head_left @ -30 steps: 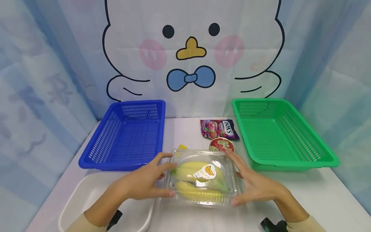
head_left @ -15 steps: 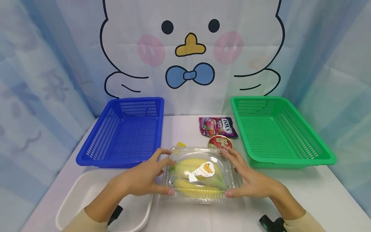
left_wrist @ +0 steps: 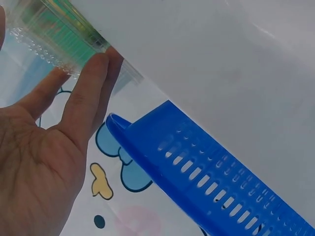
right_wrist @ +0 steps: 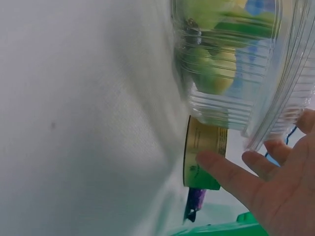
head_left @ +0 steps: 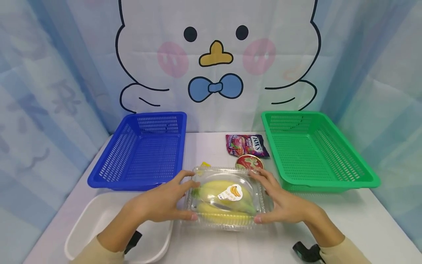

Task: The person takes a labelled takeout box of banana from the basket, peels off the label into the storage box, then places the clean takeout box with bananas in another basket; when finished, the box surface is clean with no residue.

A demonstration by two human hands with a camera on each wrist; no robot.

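A clear plastic box point(head_left: 227, 174) with bananas point(head_left: 214, 209) inside sits at the front middle of the white table, an orange-and-white label point(head_left: 230, 192) on its lid. My left hand point(head_left: 161, 203) is at its left side, fingertips touching the side and thumb by the front left corner. In the left wrist view its fingers point(left_wrist: 81, 105) look fairly straight. On the other side, my right hand point(head_left: 285, 203) touches the rim, thumb by the front right corner. The right wrist view shows a straight finger point(right_wrist: 229, 177) apart from the box.
Behind the box are a red round tin point(head_left: 249, 161), a Fox's candy bag point(head_left: 246, 145) and a small yellow item point(head_left: 205, 164). A blue basket point(head_left: 136, 185) stands left, a green basket point(head_left: 329, 183) right. A white tub point(head_left: 74, 234) lies under my left forearm.
My right hand has closed in on the box's right side, its thumb shifting leftward to the front corner. The box has barely moved; the head view has shifted slightly.
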